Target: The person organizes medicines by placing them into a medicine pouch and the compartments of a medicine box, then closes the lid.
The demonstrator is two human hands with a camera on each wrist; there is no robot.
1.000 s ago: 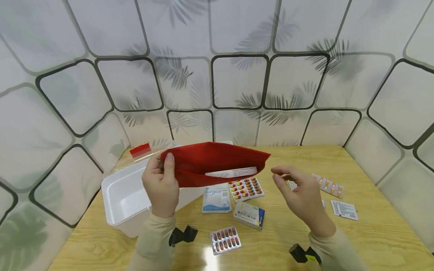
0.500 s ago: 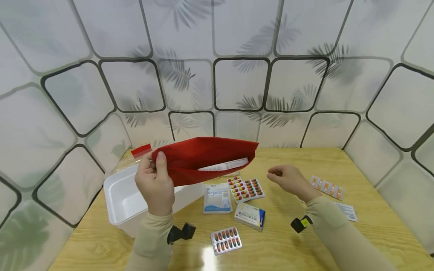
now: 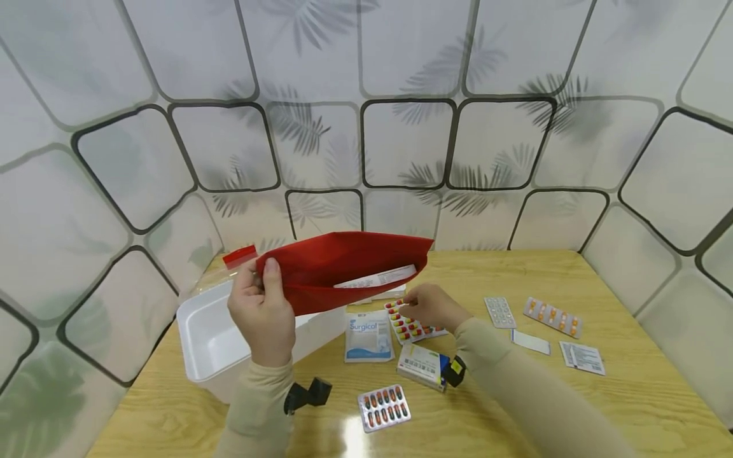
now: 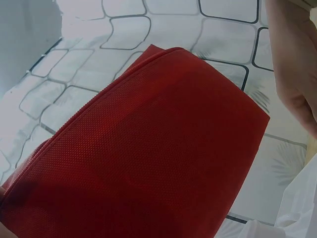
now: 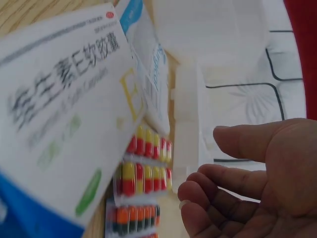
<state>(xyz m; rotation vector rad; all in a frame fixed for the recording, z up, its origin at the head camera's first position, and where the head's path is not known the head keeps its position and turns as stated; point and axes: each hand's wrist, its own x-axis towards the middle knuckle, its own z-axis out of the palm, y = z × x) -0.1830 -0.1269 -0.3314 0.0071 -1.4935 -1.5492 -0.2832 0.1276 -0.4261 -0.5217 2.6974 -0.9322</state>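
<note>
My left hand (image 3: 265, 315) grips a red zippered pouch (image 3: 332, 254) by its left end, thumb in front. The pouch's mouth gapes, and a white printed box (image 3: 380, 277) lies inside. My right hand (image 3: 434, 305) is beyond the pouch's lower right edge, over a blister pack of red-and-yellow capsules (image 3: 408, 329). In the right wrist view its thumb and loosely bent fingers (image 5: 223, 183) are apart, with nothing between them. A vitamin E soft capsule box (image 3: 420, 366) lies below the right wrist. Beside the capsules is a packet marked "Surgical" (image 3: 368, 337).
A white plastic bin (image 3: 209, 337) stands at left behind my left forearm, with a clear red-topped bag (image 3: 239, 256) behind it. Another capsule blister (image 3: 384, 408) lies in front. Orange (image 3: 552, 317) and silver blisters (image 3: 500, 312), a white strip (image 3: 530, 342) and a sachet (image 3: 582, 357) lie at right.
My right hand has moved left from the table's right side to over the capsule blisters. The pouch, still in my left hand, has shifted slightly left. The flat items at right are uncovered.
</note>
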